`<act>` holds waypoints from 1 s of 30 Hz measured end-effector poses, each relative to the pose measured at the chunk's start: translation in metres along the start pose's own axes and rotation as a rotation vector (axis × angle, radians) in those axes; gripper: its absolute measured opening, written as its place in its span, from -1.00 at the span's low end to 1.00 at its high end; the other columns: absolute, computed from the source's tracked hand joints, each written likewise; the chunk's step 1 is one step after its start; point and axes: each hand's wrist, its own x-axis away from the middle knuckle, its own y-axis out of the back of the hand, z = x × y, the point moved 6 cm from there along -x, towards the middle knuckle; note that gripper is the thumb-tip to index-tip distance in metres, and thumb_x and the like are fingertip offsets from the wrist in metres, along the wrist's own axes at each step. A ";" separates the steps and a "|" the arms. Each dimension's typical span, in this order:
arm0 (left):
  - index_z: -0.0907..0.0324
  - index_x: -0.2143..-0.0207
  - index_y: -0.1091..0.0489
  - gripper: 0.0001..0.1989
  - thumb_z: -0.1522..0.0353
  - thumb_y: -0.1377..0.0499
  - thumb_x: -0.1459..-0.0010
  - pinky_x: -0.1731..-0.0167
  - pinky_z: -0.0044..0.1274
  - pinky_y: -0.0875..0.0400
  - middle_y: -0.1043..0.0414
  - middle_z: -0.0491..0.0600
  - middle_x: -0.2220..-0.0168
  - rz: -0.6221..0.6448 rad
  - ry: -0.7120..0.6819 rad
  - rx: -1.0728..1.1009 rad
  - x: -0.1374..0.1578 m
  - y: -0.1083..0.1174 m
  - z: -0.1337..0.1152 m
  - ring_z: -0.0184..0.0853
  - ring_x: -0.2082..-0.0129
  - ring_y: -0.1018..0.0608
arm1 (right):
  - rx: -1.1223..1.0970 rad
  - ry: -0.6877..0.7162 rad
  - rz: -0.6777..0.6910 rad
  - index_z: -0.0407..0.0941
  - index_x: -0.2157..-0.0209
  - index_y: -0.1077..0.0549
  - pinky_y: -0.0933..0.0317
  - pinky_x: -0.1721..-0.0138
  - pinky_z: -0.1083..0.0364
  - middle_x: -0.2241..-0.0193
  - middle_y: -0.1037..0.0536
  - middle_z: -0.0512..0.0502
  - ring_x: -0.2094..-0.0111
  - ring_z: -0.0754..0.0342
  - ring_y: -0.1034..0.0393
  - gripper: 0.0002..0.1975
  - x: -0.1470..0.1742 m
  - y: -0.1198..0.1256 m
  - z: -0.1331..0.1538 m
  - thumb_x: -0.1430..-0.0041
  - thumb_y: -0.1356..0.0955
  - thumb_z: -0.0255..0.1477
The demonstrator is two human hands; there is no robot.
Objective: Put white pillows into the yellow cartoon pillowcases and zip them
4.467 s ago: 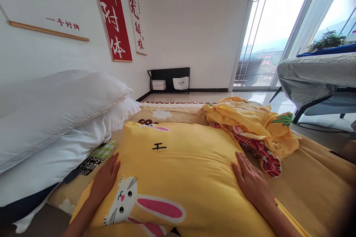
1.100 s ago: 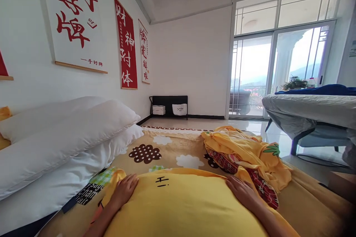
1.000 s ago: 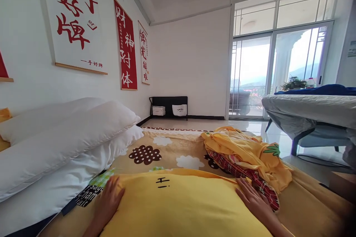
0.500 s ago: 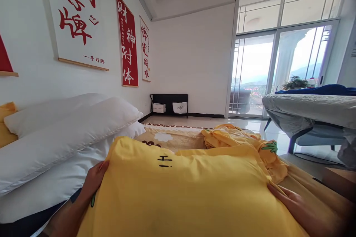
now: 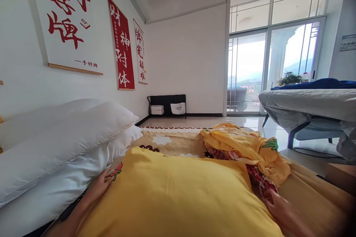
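A plump yellow pillow [image 5: 178, 192] fills the lower middle of the view, with a strawberry print at its left edge. My left hand [image 5: 101, 185] is at the pillow's left side, its fingers against the fabric by the print. At the right edge my right hand [image 5: 274, 203] has its fingers bent and closed on the pillow's side, close to a red plaid cloth [image 5: 261, 179]. The fingertips of both hands are partly hidden. Beyond the pillow lies a crumpled yellow cloth [image 5: 239, 142] with a green leaf print.
White pillows [image 5: 83, 133] are stacked on the left. A tan patterned bed sheet [image 5: 175, 140] lies beneath. At the right stands a covered table [image 5: 311, 105] with a chair [image 5: 314, 127]. A low black rack [image 5: 168, 102] stands against the far wall, left of a glass door [image 5: 247, 74].
The yellow pillow has gone down and tipped, so its printed face is nearly out of sight. Both hands moved with it, slightly lower. More plaid cloth shows at the right.
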 end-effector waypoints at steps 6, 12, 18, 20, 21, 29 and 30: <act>0.13 -0.24 -0.15 -0.40 0.15 0.03 -0.17 -0.21 -0.38 -0.10 -0.15 0.02 -0.28 0.174 -0.435 -0.191 -0.024 -0.010 -0.210 -0.21 -0.26 -0.23 | 0.150 0.340 -0.070 -0.20 0.02 -0.39 -0.10 -0.04 -0.18 -0.04 -0.43 -0.39 -0.06 -0.25 -0.31 -0.60 -0.017 0.062 0.195 -0.19 -0.16 -0.36; 0.13 -0.24 -0.18 -0.50 0.26 0.13 -0.29 -0.23 -0.16 -0.01 -0.05 0.08 -0.31 0.415 -0.586 -0.364 0.018 -0.155 -0.248 -0.19 -0.30 -0.13 | 0.089 0.571 0.088 -0.10 -0.01 -0.39 -0.03 -0.12 0.00 -0.08 -0.45 -0.17 -0.14 0.02 -0.25 -0.60 0.046 -0.042 0.300 -0.33 -0.07 -0.32; 0.09 -0.25 -0.16 -0.49 0.20 0.18 -0.32 -0.27 -0.22 0.05 -0.04 0.02 -0.31 0.368 -0.473 -0.359 0.020 -0.189 -0.172 -0.25 -0.31 -0.10 | 0.018 0.615 0.161 -0.08 -0.07 -0.36 0.09 -0.19 -0.06 -0.15 -0.37 -0.17 -0.22 0.02 -0.13 -0.57 0.035 -0.078 0.280 -0.33 -0.08 -0.27; 0.03 -0.25 -0.16 -0.47 0.11 0.17 -0.30 -0.27 -0.16 0.11 -0.05 0.00 -0.31 0.351 -0.390 -0.401 -0.003 -0.178 -0.150 -0.22 -0.32 -0.09 | 0.049 0.573 0.191 -0.07 -0.09 -0.36 0.14 -0.22 -0.11 -0.18 -0.33 -0.17 -0.25 -0.01 -0.09 -0.54 0.012 -0.072 0.262 -0.32 -0.08 -0.22; 0.00 -0.25 -0.15 -0.45 0.07 0.17 -0.29 -0.27 -0.13 0.15 -0.04 -0.03 -0.32 0.360 -0.334 -0.413 -0.016 -0.173 -0.135 -0.20 -0.33 -0.06 | 0.065 0.534 0.206 -0.09 -0.12 -0.34 0.15 -0.23 -0.14 -0.20 -0.30 -0.18 -0.26 -0.02 -0.06 -0.52 0.001 -0.070 0.250 -0.32 -0.07 -0.21; 0.15 -0.29 -0.09 -0.40 0.13 0.23 -0.28 -0.24 -0.21 0.03 -0.01 0.05 -0.32 0.464 -0.075 -0.391 -0.053 -0.154 -0.008 -0.16 -0.33 -0.06 | 0.142 0.233 0.220 -0.14 -0.16 -0.29 0.07 -0.22 -0.15 -0.22 -0.27 -0.14 -0.27 -0.01 -0.04 -0.44 -0.043 -0.057 0.134 -0.31 0.04 -0.29; 0.12 -0.29 -0.09 -0.41 0.13 0.22 -0.28 -0.24 -0.21 0.02 0.00 0.02 -0.33 0.453 -0.086 -0.383 -0.052 -0.154 -0.001 -0.17 -0.33 -0.05 | 0.151 0.214 0.220 -0.16 -0.12 -0.33 0.04 -0.20 -0.18 -0.20 -0.31 -0.18 -0.25 -0.05 -0.08 -0.45 -0.046 -0.052 0.132 -0.31 0.03 -0.31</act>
